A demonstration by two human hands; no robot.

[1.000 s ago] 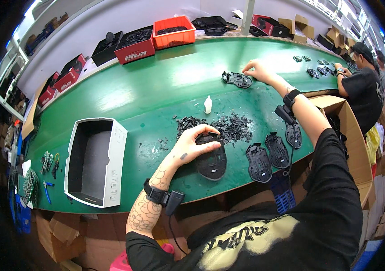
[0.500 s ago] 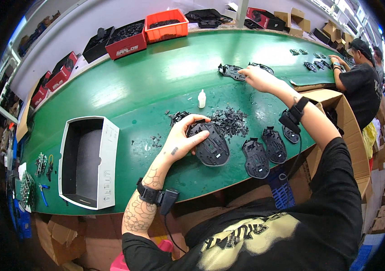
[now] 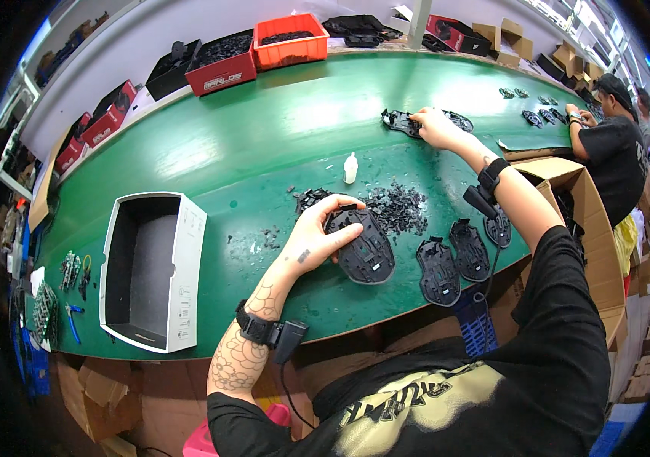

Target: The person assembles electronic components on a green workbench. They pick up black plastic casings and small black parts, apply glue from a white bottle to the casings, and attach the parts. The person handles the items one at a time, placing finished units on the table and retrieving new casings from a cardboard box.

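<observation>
My left hand [image 3: 326, 232] is closed around a black mouse bottom shell [image 3: 365, 251], thumb across its inner face, held over the near part of the green bench. Farther off, my right hand [image 3: 441, 128] reaches across the bench, its fingers bent down onto another black mouse shell [image 3: 399, 120] that lies flat there. A similar dark shell [image 3: 459, 120] lies just beyond that hand, partly covered by it. Several more mouse shells [image 3: 438, 273] rest along the front edge to the right. Small black plastic pieces [image 3: 400, 209] are heaped behind the held shell.
A white dropper bottle [image 3: 350, 168] stands behind the heap. On the left sits an open white-and-black box [image 3: 192, 266], with blue-handled pliers [image 3: 73, 326] beside it. An orange bin [image 3: 290, 52] lines the back. An open cardboard box [image 3: 603, 251] and a co-worker [image 3: 611, 141] are at the right.
My right hand has moved onto the far shell, its fingers now bent down over it. My left hand keeps its hold on the mouse shell. The whole view has shifted slightly.
</observation>
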